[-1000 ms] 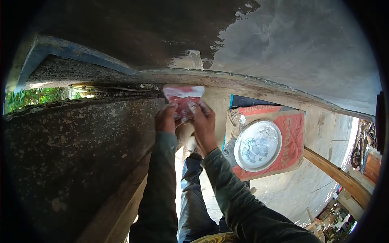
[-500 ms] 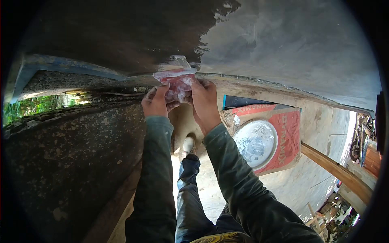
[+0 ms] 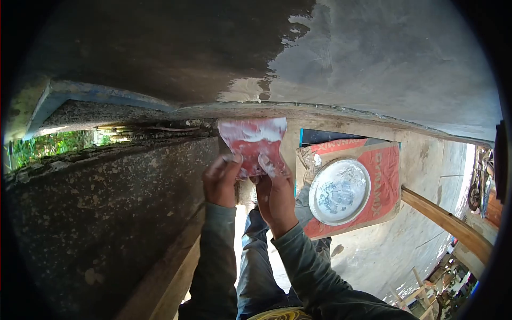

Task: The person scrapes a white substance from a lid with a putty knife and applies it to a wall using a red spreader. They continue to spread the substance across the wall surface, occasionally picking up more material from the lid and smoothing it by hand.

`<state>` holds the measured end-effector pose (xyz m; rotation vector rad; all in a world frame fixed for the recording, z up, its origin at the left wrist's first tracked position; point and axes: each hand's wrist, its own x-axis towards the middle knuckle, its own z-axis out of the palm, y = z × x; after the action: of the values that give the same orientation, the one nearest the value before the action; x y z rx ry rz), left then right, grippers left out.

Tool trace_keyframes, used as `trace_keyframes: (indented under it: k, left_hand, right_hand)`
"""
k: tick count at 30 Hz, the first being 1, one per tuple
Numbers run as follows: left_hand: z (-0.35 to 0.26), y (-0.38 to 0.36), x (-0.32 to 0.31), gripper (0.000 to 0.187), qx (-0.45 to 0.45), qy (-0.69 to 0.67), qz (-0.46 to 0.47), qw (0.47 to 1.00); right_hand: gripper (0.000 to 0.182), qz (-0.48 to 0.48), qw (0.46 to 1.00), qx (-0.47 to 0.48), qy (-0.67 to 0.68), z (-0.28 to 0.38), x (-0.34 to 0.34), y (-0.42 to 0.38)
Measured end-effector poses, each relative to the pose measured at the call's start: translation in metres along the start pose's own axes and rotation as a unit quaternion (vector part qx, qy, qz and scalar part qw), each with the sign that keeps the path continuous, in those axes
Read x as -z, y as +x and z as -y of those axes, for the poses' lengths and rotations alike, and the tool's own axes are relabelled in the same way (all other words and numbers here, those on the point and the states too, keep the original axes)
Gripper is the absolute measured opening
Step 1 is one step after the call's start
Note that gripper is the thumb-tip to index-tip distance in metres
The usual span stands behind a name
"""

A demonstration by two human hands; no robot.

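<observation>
A red flexible putty scraper (image 3: 255, 148) with white filler smeared along its far edge is held between my two hands. My left hand (image 3: 221, 178) grips its near left corner, thumb on top. My right hand (image 3: 274, 194) grips the near right side, its thumb also on the face and whitened with filler. Beyond the scraper's edge, apart from it, rises the wall (image 3: 373, 64), coated pale grey on the right and bare dark on the left. A small light patch of filler (image 3: 242, 89) sits low on the dark part.
A round pan (image 3: 340, 192) smeared with white filler rests on a red and brown paper sack (image 3: 385, 176) at right. Further right a wooden pole (image 3: 448, 221) slants over the floor. A rough, speckled low wall (image 3: 106, 213) runs along the left.
Both hands have drawn back from the wall with the scraper, which now lies flatter and shows more of its face. A light filler patch shows where the scraper was.
</observation>
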<state>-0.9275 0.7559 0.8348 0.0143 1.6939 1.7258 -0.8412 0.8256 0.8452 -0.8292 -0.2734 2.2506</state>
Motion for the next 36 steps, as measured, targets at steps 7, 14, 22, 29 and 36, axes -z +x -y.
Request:
trace_keyframes:
  k: [7, 14, 22, 29, 36]
  left_hand:
    - [-0.025, 0.032, 0.004, 0.011, -0.307, 0.378, -0.049, 0.872]
    - [-0.25, 0.039, -0.059, 0.039, -0.684, 0.197, -0.232, 0.663]
    - [-0.354, 0.07, -0.017, 0.044, -0.829, 0.43, -0.135, 0.33]
    - [-0.388, 0.102, -0.044, 0.052, -0.784, 0.588, -0.161, 0.114]
    - [-0.385, 0.112, -0.035, 0.052, -0.74, 0.634, -0.134, 0.179]
  right_hand:
    - [0.021, -0.092, 0.994, 0.054, -0.034, -0.038, 0.048, 0.039]
    - [0.02, -0.122, 0.986, 0.105, -0.044, -0.08, 0.083, 0.116]
    - [0.02, -0.131, 0.985, 0.114, 0.002, -0.101, 0.071, 0.137]
    - [0.024, -0.138, 0.983, 0.094, 0.079, -0.097, 0.065, 0.134]
    - [0.023, -0.123, 0.981, 0.15, 0.016, -0.118, 0.079, 0.144]
